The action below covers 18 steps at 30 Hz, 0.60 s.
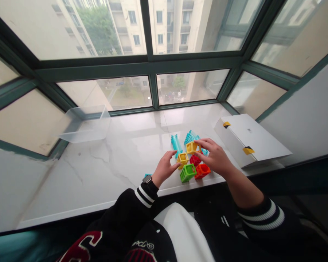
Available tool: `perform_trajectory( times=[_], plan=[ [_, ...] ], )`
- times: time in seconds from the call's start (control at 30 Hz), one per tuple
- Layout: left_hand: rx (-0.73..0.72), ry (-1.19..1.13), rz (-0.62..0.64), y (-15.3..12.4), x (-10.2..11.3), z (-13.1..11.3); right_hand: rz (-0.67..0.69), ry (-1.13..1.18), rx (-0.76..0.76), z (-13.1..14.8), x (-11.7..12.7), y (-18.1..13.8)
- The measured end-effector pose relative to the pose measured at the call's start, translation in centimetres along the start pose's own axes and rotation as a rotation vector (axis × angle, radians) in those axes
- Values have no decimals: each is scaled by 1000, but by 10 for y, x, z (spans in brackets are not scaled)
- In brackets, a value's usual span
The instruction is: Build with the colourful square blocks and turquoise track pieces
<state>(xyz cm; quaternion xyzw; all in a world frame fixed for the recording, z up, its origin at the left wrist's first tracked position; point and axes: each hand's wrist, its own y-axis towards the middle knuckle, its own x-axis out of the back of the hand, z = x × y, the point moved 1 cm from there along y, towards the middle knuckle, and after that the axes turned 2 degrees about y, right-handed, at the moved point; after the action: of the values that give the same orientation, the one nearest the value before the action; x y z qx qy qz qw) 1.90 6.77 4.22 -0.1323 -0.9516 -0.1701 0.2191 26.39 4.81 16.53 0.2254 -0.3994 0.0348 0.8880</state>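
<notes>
My right hand [214, 156] pinches a yellow hollow cube block [191, 147] between thumb and fingers, over a red block [196, 158]. Beside it, my left hand [165, 169] has its thumb and fingertips at the left side of another yellow cube block [183, 160], in a loose grip. Just in front stand a green block [188, 173] and an orange-red block [202, 171], close together near the sill's front edge. Behind the hands lie a blue translucent straight track piece [176, 144] and a ridged, curved blue piece [190, 136].
A clear plastic bin [84, 125] stands at the left on the white marble sill [125, 145]. To the right lies a white box [255, 140] with yellow-and-black tabs. Green-framed windows [150, 67] enclose the sill. A bit of blue plastic [148, 175] shows behind my left wrist.
</notes>
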Motion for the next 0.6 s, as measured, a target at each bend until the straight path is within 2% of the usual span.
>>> perform_trajectory(
  times=[0.3, 0.6],
  plan=[
    [27, 102, 23, 6, -21, 14, 123, 2, -19, -29, -23, 8],
    [94, -20, 53, 7, -23, 13, 245, 9, -46, -22, -36, 12]
  ],
)
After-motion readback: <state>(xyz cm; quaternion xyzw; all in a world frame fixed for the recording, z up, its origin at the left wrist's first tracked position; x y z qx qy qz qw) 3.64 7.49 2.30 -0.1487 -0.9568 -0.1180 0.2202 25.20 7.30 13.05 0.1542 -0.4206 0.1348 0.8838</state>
